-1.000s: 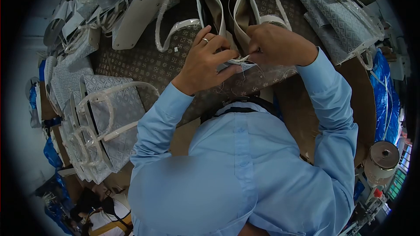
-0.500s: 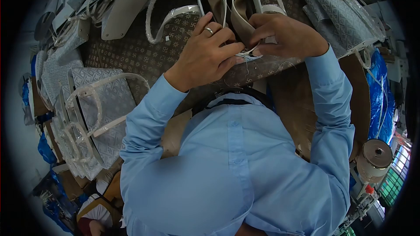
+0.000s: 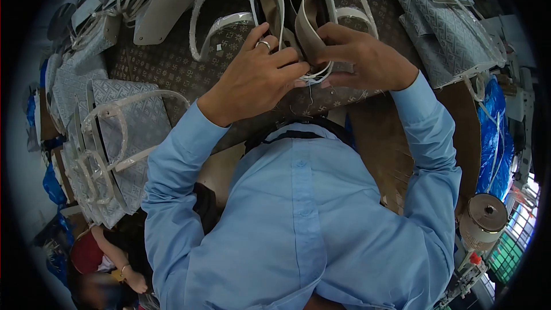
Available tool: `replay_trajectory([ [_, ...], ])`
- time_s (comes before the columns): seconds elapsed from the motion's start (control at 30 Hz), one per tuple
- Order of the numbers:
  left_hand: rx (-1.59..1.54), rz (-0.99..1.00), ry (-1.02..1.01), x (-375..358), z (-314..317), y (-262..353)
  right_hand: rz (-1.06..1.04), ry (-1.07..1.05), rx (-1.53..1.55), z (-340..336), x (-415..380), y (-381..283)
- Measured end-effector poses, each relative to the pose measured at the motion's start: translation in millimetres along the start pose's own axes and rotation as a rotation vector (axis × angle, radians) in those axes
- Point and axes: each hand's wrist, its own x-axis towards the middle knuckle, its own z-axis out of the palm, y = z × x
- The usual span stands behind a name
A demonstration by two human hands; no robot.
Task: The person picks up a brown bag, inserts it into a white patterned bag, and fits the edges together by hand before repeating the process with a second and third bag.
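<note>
An open handbag (image 3: 308,28) with pale edges and a tan lining lies at the top centre, its near end towards me. Its plastic-wrapped handles (image 3: 197,23) loop out on both sides. My left hand (image 3: 255,77), with a ring on one finger, is closed on the left of the near end, fingertips at the pale edge. On the other side, my right hand (image 3: 367,57) pinches the same edge, fingers over the side panel. Loose thread (image 3: 311,93) hangs between the fingertips. Whether either hand also holds a small tool is hidden.
A brown patterned cover (image 3: 172,69) lies over the table. Silver patterned bags (image 3: 138,106) are stacked at left, with more bags (image 3: 433,28) at right. Blue plastic (image 3: 495,138) and a round-topped device (image 3: 488,213) stand at far right. Another person's arm (image 3: 115,250) shows lower left.
The bag's near edge now forms a rounder, clearer curve between my fingertips. My left hand has shifted slightly left and down. The other person at lower left has changed posture.
</note>
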Motion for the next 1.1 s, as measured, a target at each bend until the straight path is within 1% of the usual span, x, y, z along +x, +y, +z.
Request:
replay_trajectory([
  [0.03,0.006,0.007,0.003,-0.8,-0.3,0.2,-0.032,0.045,0.005,2.3,-2.2,1.0],
  [0.13,0.045,0.013,-0.035,-0.8,0.0,5.0,-0.059,0.083,-0.013,5.9,-7.4,3.1],
  [0.27,0.097,-0.002,-0.070,2.0,-3.3,19.6,-0.047,0.087,0.024,7.8,-9.2,4.8],
  [0.33,0.136,-0.045,-0.038,2.9,-0.9,25.7,-0.079,0.100,0.044,10.0,-6.6,5.8],
  [0.47,0.196,-0.044,-0.007,0.5,9.5,24.2,-0.111,0.109,0.024,8.5,-5.6,10.9],
  [0.67,0.114,-0.052,0.028,1.2,9.8,21.2,-0.132,0.081,-0.016,7.0,-3.8,12.1],
  [0.73,-0.051,-0.120,0.061,2.4,8.6,21.3,-0.112,0.081,0.019,6.3,-2.4,12.1],
  [0.83,-0.096,-0.147,0.078,2.1,10.4,21.9,-0.112,0.095,0.009,6.4,-2.2,12.0],
  [0.97,-0.062,-0.165,0.054,0.2,9.8,25.3,-0.135,0.095,0.007,9.1,-1.2,15.9],
  [1.07,-0.051,-0.142,0.044,0.6,8.8,25.6,-0.149,0.102,-0.039,9.1,-0.3,16.2],
  [1.1,-0.059,-0.146,0.037,0.7,8.4,25.4,-0.173,0.141,-0.042,9.8,0.6,16.2],
])
